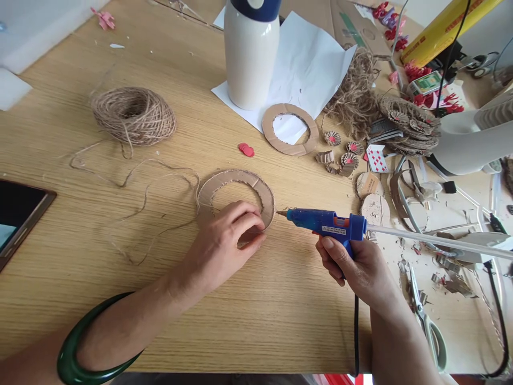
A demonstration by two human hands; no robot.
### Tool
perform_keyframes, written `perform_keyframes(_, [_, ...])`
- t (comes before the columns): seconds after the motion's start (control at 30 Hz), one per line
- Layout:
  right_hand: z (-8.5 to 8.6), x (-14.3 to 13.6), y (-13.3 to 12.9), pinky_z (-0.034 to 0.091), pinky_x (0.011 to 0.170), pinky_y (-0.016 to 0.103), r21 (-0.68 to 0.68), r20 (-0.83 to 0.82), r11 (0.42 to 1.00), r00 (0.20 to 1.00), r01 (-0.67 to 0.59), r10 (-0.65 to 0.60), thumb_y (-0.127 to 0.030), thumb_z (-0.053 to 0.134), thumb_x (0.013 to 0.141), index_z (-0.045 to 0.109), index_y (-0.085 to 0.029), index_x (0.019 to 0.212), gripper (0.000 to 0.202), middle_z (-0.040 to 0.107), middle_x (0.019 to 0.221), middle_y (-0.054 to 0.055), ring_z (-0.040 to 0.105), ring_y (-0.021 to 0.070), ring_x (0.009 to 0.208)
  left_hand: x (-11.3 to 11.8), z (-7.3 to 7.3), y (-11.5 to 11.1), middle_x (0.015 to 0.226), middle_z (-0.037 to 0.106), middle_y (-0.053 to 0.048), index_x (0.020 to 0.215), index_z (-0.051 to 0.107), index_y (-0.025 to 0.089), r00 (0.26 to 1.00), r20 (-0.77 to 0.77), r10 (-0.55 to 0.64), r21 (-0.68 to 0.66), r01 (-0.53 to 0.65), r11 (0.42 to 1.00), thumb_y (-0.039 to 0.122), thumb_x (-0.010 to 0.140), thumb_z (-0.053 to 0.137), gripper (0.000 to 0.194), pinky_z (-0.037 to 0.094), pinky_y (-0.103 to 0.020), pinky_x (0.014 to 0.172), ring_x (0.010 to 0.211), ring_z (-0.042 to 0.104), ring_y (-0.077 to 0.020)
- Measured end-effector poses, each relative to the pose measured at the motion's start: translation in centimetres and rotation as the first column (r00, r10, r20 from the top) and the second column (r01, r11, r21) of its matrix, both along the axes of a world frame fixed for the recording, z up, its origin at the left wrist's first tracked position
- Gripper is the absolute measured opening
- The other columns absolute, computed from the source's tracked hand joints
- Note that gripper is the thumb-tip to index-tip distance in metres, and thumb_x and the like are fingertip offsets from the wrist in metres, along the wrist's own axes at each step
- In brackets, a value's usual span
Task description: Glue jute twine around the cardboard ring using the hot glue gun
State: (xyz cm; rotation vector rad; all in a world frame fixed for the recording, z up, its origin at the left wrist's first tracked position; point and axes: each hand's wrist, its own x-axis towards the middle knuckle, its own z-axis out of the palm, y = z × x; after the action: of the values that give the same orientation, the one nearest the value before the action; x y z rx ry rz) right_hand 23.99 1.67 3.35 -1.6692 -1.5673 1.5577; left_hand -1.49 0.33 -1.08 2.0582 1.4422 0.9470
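Observation:
My left hand (228, 246) is closed on the near right part of a cardboard ring (264, 193) lying on the wooden table. Twine (142, 206) runs loosely from the ring's left side toward a twine ball (134, 116) at the upper left. My right hand (352, 262) is wrapped round the handle of a blue glue gun (326, 223). Its nozzle points left, just right of the ring and apart from it. A clear glue stick (436, 241) sticks out of the gun's back. Red paper discs (246, 149) lie above the ring.
A second cardboard ring (270, 128) overlaps white paper (306, 59) beside a white bottle (250, 59). Scissors (427, 315), corrugated flowers (349, 160), scraps and tangled twine (355, 91) crowd the right. A phone or tablet (24, 214) lies at the left edge. The gun's cord hangs over the front edge.

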Motion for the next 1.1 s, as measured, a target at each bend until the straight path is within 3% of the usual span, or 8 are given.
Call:
perform_keyframes(0.3, [-1.3, -0.4, 0.8, 0.03, 0.033, 0.022, 0.016, -0.153, 0.992, 0.981, 0.125, -0.121, -0.067, 0.063, 0.089, 0.059, -0.018, 0.077, 0.05, 0.047, 0.054, -0.003, 0.038, 0.0076, 0.039, 0.1, -0.4, -0.1, 0.105, 0.067, -0.005, 0.103, 0.066, 0.02, 1.0, 0.007, -0.013, 0.011, 0.013, 1.0, 0.013, 0.092, 0.066, 0.013, 0.058, -0.032, 0.085, 0.096, 0.067, -0.0175])
perform_keyframes(0.47, [-1.6, -0.4, 1.6, 0.03, 0.033, 0.021, 0.028, -0.245, 0.975, 0.947, 0.222, -0.209, -0.065, 0.068, 0.086, 0.059, -0.017, 0.075, 0.05, 0.052, 0.062, -0.001, 0.04, 0.0065, 0.04, 0.9, 0.1, -0.3, 0.125, 0.068, -0.008, 0.125, 0.062, 0.02, 0.987, 0.08, -0.138, 0.023, 0.137, 0.99, 0.016, 0.094, 0.065, 0.031, 0.056, -0.035, 0.103, 0.116, 0.066, -0.0187])
perform_keyframes(0.6, [-1.9, -0.1, 2.2, 0.032, 0.034, 0.02, 0.023, -0.31, 0.962, 0.916, 0.273, -0.252, -0.061, 0.071, 0.085, 0.059, -0.017, 0.075, 0.047, 0.055, 0.068, -0.001, 0.042, 0.0063, 0.043, 1.0, 0.6, -0.1, 0.127, 0.068, -0.009, 0.124, 0.063, 0.021, 0.987, 0.068, -0.145, 0.13, 0.135, 0.982, 0.016, 0.097, 0.06, 0.028, 0.056, -0.037, 0.104, 0.118, 0.065, -0.0189])
perform_keyframes(0.73, [-2.3, 0.2, 2.5, 0.031, 0.034, 0.021, 0.029, -0.329, 0.961, 0.91, 0.275, -0.251, -0.062, 0.071, 0.084, 0.058, -0.018, 0.076, 0.046, 0.055, 0.068, -0.001, 0.042, 0.0069, 0.044, -1.3, 1.6, 1.0, 0.116, 0.071, -0.008, 0.11, 0.069, 0.021, 0.999, 0.013, 0.034, 0.233, -0.036, 0.972, 0.016, 0.098, 0.057, 0.018, 0.059, -0.037, 0.097, 0.11, 0.068, -0.0194])
perform_keyframes(0.83, [-2.6, 0.3, 2.6, 0.03, 0.035, 0.021, 0.025, -0.319, 0.969, 0.921, 0.245, -0.224, -0.063, 0.067, 0.086, 0.058, -0.019, 0.077, 0.046, 0.053, 0.063, -0.002, 0.04, 0.0081, 0.044, -4.4, 2.6, 1.8, 0.115, 0.072, -0.007, 0.108, 0.072, 0.021, 0.992, -0.065, 0.111, 0.147, -0.101, 0.984, 0.018, 0.099, 0.054, 0.02, 0.058, -0.039, 0.097, 0.107, 0.069, -0.0197])
perform_keyframes(0.93, [-2.8, 0.2, 2.6, 0.028, 0.036, 0.021, 0.01, -0.312, 0.971, 0.923, 0.239, -0.225, -0.064, 0.066, 0.086, 0.057, -0.019, 0.076, 0.047, 0.051, 0.059, -0.003, 0.039, 0.0086, 0.043, -7.2, 3.0, 1.7, 0.125, 0.07, -0.008, 0.117, 0.07, 0.023, 0.985, -0.16, 0.061, 0.081, -0.049, 0.996, 0.019, 0.098, 0.053, 0.027, 0.055, -0.044, 0.104, 0.118, 0.065, -0.0225])
perform_keyframes(1.1, [-2.8, 0.0, 2.6, 0.028, 0.035, 0.02, -0.016, -0.319, 0.969, 0.917, 0.248, -0.24, -0.063, 0.069, 0.085, 0.056, -0.018, 0.073, 0.048, 0.052, 0.061, -0.002, 0.039, 0.0072, 0.043, -9.5, 1.7, 0.6, 0.145, 0.056, -0.01, 0.142, 0.056, 0.024, 0.964, -0.257, -0.065, -0.068, 0.049, 0.996, 0.018, 0.092, 0.053, 0.05, 0.051, -0.047, 0.11, 0.132, 0.057, -0.0252])
